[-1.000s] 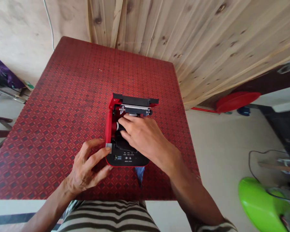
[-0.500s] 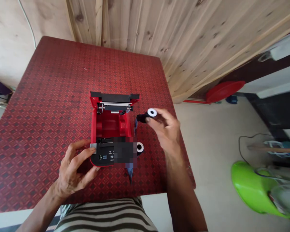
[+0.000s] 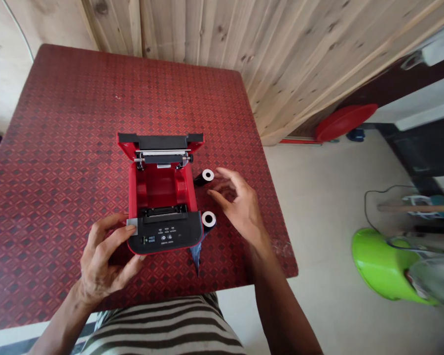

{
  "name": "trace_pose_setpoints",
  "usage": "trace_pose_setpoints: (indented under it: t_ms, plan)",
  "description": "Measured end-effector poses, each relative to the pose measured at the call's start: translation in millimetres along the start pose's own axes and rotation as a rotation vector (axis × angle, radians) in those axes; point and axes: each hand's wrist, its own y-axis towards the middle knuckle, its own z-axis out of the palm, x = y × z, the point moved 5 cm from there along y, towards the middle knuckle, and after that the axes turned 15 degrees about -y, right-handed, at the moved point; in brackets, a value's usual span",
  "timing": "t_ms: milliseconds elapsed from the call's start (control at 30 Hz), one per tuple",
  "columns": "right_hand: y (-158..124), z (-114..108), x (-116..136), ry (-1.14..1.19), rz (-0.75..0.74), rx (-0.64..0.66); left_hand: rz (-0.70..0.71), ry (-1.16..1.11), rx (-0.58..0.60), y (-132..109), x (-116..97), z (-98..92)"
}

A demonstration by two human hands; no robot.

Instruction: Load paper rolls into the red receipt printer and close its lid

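Observation:
A red and black label printer (image 3: pixel 163 234) sits on the table with its lid (image 3: pixel 162 142) raised and its red inner bay (image 3: pixel 161 185) bare. My left hand (image 3: pixel 105 256) grips the front left corner, fingers on the grey button and thumb against the front edge. To the right of the printer lies a dark roll with a white ring-shaped end (image 3: pixel 207 175). Beside it my right hand (image 3: pixel 240 204) is open, fingers apart and holding nothing. A second such roll (image 3: pixel 208 219) lies nearer me by the front right corner, and a bluish pointed sheet (image 3: pixel 196 256) hangs out below it.
The table (image 3: pixel 77 118) has a red patterned cover and stands against a wooden plank wall (image 3: pixel 207 34). On the floor to the right are a green tub (image 3: pixel 377 266), a red round object (image 3: pixel 344 123) and a dark cable (image 3: pixel 366 212).
My right hand has set the upper roll down beside the printer and let it go. My left hand stays on the printer's corner. The whole view has shifted slightly.

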Motion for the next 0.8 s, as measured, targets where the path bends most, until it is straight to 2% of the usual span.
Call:
trace_pose_setpoints:
  t_ms: [100,167,233,367,467,567,633,700,800]
  plan:
    - [-28.7,-17.6,0.0,-0.052,0.002,0.077,-0.004,-0.001,0.005,0.5,-0.7,-0.1]
    - [-46.9,-17.4,1.8,-0.057,-0.009,0.202,-0.004,-0.006,0.005,0.7,-0.7,-0.3]
    - [-58.8,-9.5,4.5,-0.049,-0.035,0.267,-0.006,-0.006,0.005,1.0,-0.2,-0.3]
    - [-62.6,5.6,8.2,-0.022,-0.057,0.184,-0.009,0.002,0.001,1.1,0.0,-0.3]
    - [-62.1,-5.4,19.3,0.050,-0.048,0.190,-0.006,0.000,0.003,-0.4,-0.7,0.6]
    - [-60.8,-37.3,51.6,0.178,-0.114,0.229,-0.024,-0.021,0.001,-1.9,-0.3,1.8]
    - [-55.7,-54.2,82.7,0.124,-0.242,0.214,-0.035,-0.022,-0.004,-1.7,-0.4,2.2]
    - [-47.3,-51.4,112.7,-0.055,-0.391,0.231,-0.034,-0.009,-0.011,-0.6,-1.4,2.0]
    - [-31.1,-19.4,144.5,-0.357,-0.622,0.183,-0.032,-0.004,0.004,0.4,-3.3,2.4]
